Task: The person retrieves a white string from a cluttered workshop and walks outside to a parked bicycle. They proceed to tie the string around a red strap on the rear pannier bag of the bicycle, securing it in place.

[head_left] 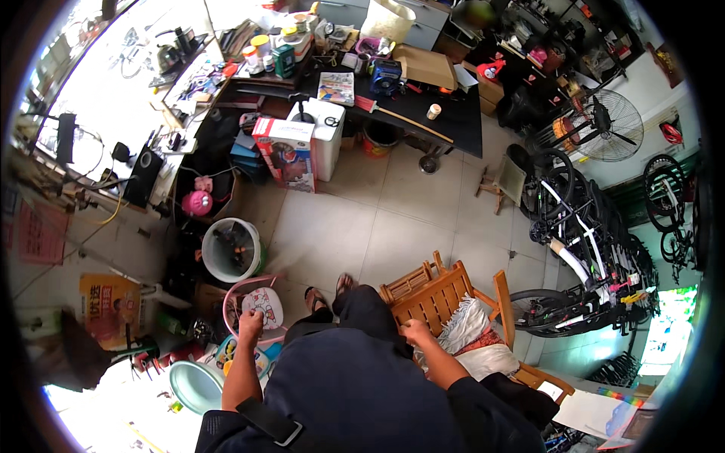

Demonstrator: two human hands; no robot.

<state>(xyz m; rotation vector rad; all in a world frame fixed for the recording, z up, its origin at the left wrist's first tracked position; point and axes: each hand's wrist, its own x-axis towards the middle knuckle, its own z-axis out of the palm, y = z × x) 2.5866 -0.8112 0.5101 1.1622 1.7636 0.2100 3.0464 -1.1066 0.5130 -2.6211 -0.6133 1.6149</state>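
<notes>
My left hand point(251, 325) is curled closed at my left side, with nothing showing in it. It hangs over the near edge of a small pink chair point(263, 303) with a patterned seat. On my other side, my right hand point(413, 331) is also closed, and no object shows in its fingers. Close beside it stands a slatted wooden chair point(427, 303); whether they touch I cannot tell. Draped over that chair are a white cloth point(464, 325) and a reddish cloth point(480, 342). My sandalled feet point(343, 285) are on the tiled floor.
A white bucket point(257, 266) and a pale green basin point(180, 381) stand on the left. Ahead, a boxed item point(285, 162) stands by a cluttered black table point(468, 128). Several bicycles point(585, 249) line the right, near a large fan point(610, 124) and a small stool point(501, 185).
</notes>
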